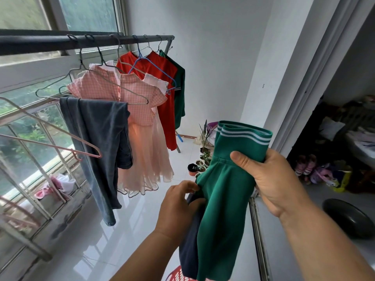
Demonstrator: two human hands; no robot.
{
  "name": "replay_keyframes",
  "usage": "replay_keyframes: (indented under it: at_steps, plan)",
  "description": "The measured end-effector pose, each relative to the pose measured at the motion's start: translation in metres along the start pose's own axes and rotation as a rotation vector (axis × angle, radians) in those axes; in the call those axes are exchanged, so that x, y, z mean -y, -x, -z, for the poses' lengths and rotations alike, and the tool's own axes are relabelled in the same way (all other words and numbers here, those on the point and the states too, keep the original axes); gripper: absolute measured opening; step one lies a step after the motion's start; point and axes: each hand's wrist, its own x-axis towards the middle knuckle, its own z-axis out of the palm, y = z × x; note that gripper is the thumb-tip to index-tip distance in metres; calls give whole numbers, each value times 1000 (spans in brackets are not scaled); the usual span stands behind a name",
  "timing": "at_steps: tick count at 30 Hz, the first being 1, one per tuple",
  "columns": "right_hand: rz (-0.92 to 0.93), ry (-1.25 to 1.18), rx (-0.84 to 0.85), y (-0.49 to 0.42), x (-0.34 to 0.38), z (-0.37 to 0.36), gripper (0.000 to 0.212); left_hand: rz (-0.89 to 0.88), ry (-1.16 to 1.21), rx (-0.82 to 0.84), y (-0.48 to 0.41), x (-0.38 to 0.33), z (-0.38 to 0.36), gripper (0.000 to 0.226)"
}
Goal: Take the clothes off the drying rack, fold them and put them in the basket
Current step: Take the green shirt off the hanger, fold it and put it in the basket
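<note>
I hold a green garment (pixel 223 191) with a white-striped waistband in front of me; a dark blue layer hangs beneath it. My right hand (pixel 269 177) grips it just below the waistband. My left hand (pixel 178 203) pinches its left edge lower down. On the drying rack's dark bar (pixel 60 42) hang grey jeans (pixel 101 142), a pink checked dress (pixel 140 126), a red garment (pixel 162 78) and a green one (pixel 180 88). A red perforated basket (pixel 175 275) peeks in at the bottom edge, under the garment.
Empty pink hangers (pixel 67 145) hang at the left by the barred window. Small potted plants (pixel 199 165) stand on the white tiled floor. A sliding-door track (pixel 257 230) runs at the right, with shoes (pixel 306 165) and a dark bowl (pixel 349 218) beyond.
</note>
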Motion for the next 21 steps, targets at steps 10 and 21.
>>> replay_keyframes:
  at_steps: [10, 21]
  plan:
    - [49, 42, -55, -5, -19, 20, 33, 20, 18, -87, 2, 10, 17, 24]
    - [-292, -306, 287, 12, -53, 54, 67, 71, 137, 446, 6, 18, 35, 36]
